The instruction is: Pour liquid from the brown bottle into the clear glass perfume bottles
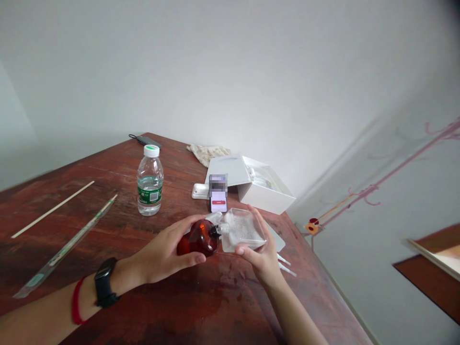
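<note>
My left hand (pixel 163 254) wraps around a round amber glass bottle (pixel 198 238), which lies tilted on its side with a black neck pointing right. My right hand (pixel 260 254) grips a clear flat plastic pouch (pixel 240 230) holding white granular powder. The pouch's narrow end meets the amber bottle's neck, and the exact join is hard to make out. Both hands are held just above the wooden table (pixel 108 191).
Behind my hands stand a water bottle (pixel 150 179), a phone (pixel 218 201) and an open white box (pixel 260 184). A crumpled cloth (pixel 207 153) and a black cable (pixel 145 141) lie farther back. Left lie a wooden stick (pixel 52 209) and a sleeved thin rod (pixel 64 247).
</note>
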Tool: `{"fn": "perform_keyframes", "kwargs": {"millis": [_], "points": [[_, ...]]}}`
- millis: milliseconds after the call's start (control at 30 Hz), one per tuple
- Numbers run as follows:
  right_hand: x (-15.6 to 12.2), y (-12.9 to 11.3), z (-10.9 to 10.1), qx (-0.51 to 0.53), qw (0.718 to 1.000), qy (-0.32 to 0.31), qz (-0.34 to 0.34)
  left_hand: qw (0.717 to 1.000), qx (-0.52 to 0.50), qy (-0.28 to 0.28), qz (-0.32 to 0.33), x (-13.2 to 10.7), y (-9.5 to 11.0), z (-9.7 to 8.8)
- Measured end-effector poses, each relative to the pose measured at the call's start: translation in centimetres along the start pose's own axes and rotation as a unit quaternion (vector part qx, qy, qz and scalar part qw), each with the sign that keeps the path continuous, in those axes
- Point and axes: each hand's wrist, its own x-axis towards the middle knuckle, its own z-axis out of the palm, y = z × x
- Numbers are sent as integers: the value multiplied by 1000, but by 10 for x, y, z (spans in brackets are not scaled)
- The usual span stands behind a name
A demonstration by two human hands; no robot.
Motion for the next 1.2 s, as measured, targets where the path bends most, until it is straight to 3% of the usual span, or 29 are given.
{"fn": "perform_keyframes", "kwargs": {"millis": [1200], "points": [[-2, -10, 6, -22, 1000, 22, 6, 1000, -6, -6, -14, 1, 3, 0]]}}
